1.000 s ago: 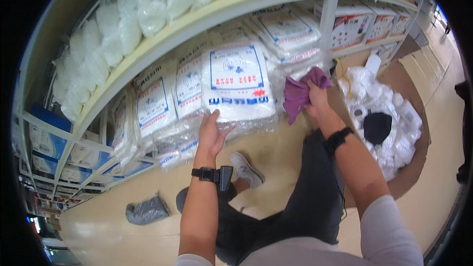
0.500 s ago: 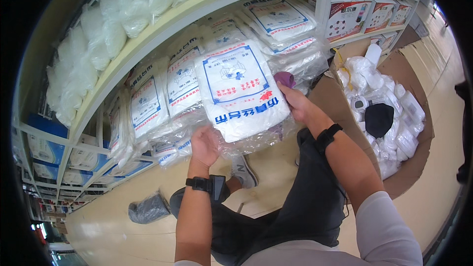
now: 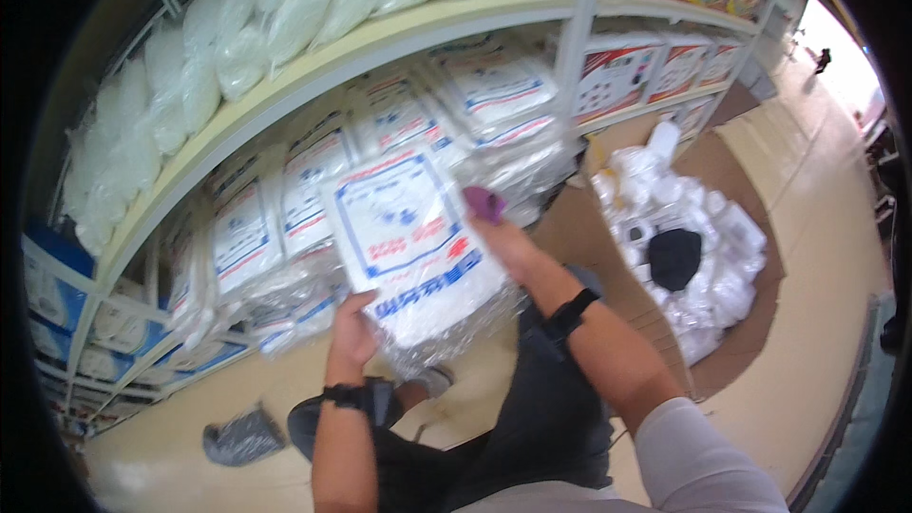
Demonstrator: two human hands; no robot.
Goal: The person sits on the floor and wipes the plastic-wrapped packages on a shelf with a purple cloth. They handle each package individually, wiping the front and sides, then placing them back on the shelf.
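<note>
A white packet [image 3: 413, 256] with a blue border and blue and red print is seen, a purple cloth [image 3: 484, 201] behind it, a cream shelf [image 3: 380, 47], brown cardboard [image 3: 722, 161] and a black cap [image 3: 674, 256]

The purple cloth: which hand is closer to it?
Right. The right hand touches the purple cloth behind the plastic package; the left hand is at the package's lower edge.

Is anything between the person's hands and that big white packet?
Nothing visible: both the left hand and right hand grip the white packet directly, though a purple cloth sits by the right fingers.
</note>
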